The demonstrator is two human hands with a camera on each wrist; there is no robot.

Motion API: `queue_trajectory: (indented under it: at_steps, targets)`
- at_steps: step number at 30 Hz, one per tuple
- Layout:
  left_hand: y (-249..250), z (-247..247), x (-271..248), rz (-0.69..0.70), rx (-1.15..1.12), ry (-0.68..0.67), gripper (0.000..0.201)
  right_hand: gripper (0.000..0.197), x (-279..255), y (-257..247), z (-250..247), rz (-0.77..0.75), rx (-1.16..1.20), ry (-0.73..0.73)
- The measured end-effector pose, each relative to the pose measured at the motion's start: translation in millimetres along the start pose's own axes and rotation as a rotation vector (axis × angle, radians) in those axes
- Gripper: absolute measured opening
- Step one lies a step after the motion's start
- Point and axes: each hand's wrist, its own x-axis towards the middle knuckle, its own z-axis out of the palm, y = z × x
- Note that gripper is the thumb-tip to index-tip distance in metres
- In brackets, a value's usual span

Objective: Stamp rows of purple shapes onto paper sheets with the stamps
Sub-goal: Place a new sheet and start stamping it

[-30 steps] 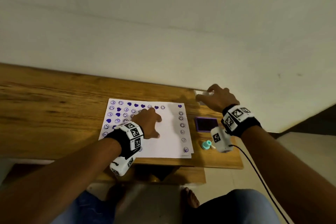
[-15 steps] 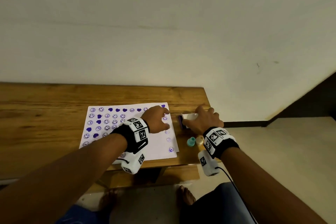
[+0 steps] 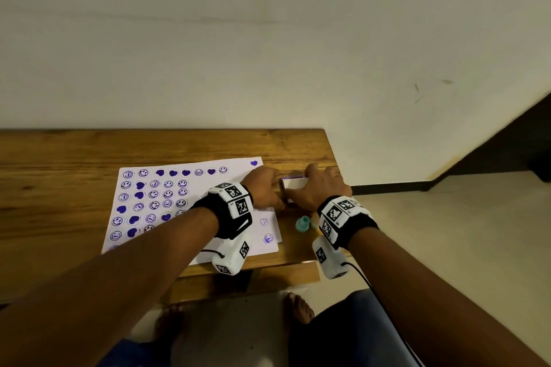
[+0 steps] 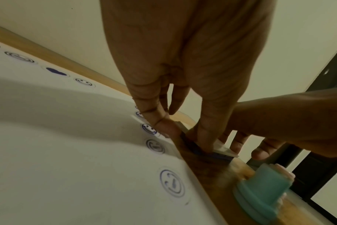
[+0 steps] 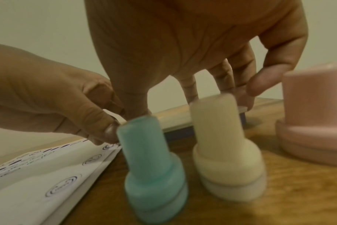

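A white paper sheet (image 3: 205, 185) with rows of purple smileys and hearts lies on the wooden table (image 3: 59, 158). Just right of it sits the purple ink pad (image 4: 208, 153), with a white lid (image 3: 293, 183) lying over it. My left hand (image 3: 264, 188) pinches the pad's left end with thumb and fingers. My right hand (image 3: 320, 188) grips the lid from the right, fingers curled over its far edge. A teal stamp (image 3: 302, 223), a cream stamp (image 5: 225, 152) and a pink stamp (image 5: 314, 121) stand upright just in front of the pad.
The table's right edge (image 3: 331, 158) runs close beside the pad, with floor beyond it. A pale wall rises behind the table. More sheets lie under the top one (image 5: 98, 167). Bare wood stretches to the left of the paper.
My right hand carried the white lid from the table's far right corner onto the ink pad. My left hand left the paper and took hold of the pad.
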Motion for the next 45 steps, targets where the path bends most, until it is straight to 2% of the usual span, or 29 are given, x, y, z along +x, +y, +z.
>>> queue_trajectory:
  at_steps: [7, 8, 12, 14, 19, 23, 29, 34, 41, 45]
  targets:
    - [2.3, 4.4, 17.0, -0.043, -0.008, 0.010, 0.032, 0.086, 4.2, 5.7, -2.7, -0.036, 0.021, -0.010]
    - [2.2, 5.0, 18.8, -0.039, 0.014, 0.018, 0.039, 0.085, 4.6, 7.8, -4.5, -0.042, 0.037, -0.003]
    - [3.7, 9.0, 25.8, -0.026, 0.123, 0.039, 0.095, 0.068, 12.5, 24.0, -17.3, -0.038, 0.086, 0.003]
    - [5.8, 11.2, 27.9, -0.028, 0.168, 0.030, 0.101, 0.054, 19.2, 34.5, -24.7, -0.022, 0.126, -0.050]
    - [12.3, 15.7, 31.5, 0.004, 0.252, 0.039, 0.083, 0.027, 36.6, 50.9, -30.2, 0.002, 0.290, -0.149]
    - [13.5, 16.9, 37.0, -0.004, 0.263, 0.052, 0.081, 0.013, 44.4, 57.3, -27.6, -0.007, 0.424, -0.217]
    - [20.3, 12.9, 40.8, -0.029, 0.252, 0.025, 0.071, 0.014, 48.1, 61.4, -28.4, 0.000, 0.491, -0.238]
    - [20.2, 14.1, 43.2, -0.036, 0.259, 0.056, 0.081, 0.017, 51.1, 64.2, -29.6, 0.022, 0.564, -0.260]
    - [18.2, 15.9, 41.9, -0.046, 0.230, 0.055, 0.081, 0.014, 47.3, 63.7, -26.0, 0.057, 0.627, -0.256]
    - [17.9, 17.3, 42.7, -0.045, 0.251, 0.066, 0.084, 0.020, 48.2, 65.2, -21.7, 0.055, 0.644, -0.246]
